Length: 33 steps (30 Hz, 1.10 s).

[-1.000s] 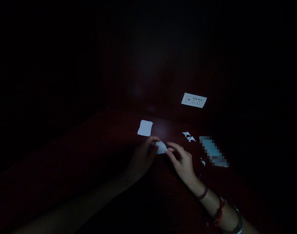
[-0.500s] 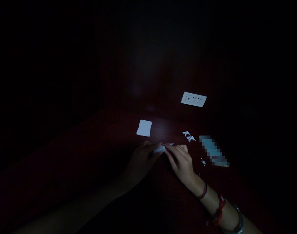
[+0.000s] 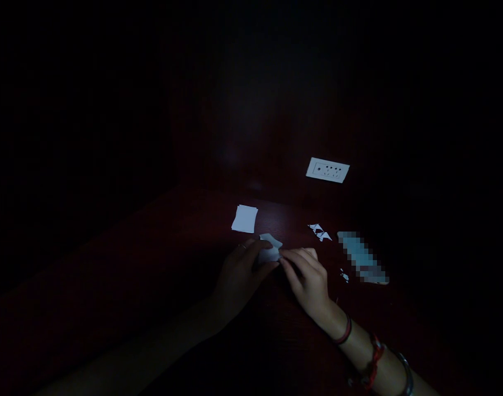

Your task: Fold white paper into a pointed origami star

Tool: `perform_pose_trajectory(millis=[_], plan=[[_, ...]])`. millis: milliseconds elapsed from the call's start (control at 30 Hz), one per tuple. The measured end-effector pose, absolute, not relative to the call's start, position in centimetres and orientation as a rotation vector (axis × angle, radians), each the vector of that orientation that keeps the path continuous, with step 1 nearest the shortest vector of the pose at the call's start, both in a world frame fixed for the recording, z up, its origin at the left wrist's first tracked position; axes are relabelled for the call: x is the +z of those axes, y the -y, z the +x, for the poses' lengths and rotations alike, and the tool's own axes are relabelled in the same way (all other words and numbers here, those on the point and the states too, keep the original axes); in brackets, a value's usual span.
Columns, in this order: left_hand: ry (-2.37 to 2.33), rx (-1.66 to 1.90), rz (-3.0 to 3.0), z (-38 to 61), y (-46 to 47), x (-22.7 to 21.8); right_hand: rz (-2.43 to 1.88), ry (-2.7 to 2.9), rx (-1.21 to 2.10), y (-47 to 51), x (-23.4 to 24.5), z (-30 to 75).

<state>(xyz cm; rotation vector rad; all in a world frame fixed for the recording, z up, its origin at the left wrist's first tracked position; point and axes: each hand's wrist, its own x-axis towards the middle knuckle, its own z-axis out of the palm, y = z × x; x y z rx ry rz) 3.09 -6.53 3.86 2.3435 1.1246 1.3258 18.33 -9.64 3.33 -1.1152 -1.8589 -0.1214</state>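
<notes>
A small piece of white paper (image 3: 268,254), with creases in it, is held between both hands just above the dark red table. My left hand (image 3: 242,270) grips its left side and lower edge, with the thumb underneath and a finger lying across its face. At the right corner, my right hand (image 3: 307,275) pinches the paper between thumb and forefinger. Beyond the hands lies a stack of square white paper sheets (image 3: 245,219). Folded white paper shapes (image 3: 320,232) rest to the right of the hands.
A phone (image 3: 362,257), its screen blurred out, lies on the right of the table (image 3: 152,242). Tiny white scraps (image 3: 344,275) are beside it. A white wall socket (image 3: 328,170) is set in the dark surface behind. The surroundings are very dark.
The paper has opened out from a narrow, flat-looking strip to a wider face with its upper part raised. Both hands stay close together in nearly the same place.
</notes>
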Motion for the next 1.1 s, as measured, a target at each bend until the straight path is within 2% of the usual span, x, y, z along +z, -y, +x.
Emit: perform_pose_trajectory(millis=[200,1100], plan=[[-1.073,1.230,2.180,2.9,6.6,4.3,-1.086,1.897,-0.123,9.7,3.4,18.4],[-1.032,1.076,2.502,3.2,6.1,2.9,-1.075,1.946,-0.006,9.4,3.5,18.5]])
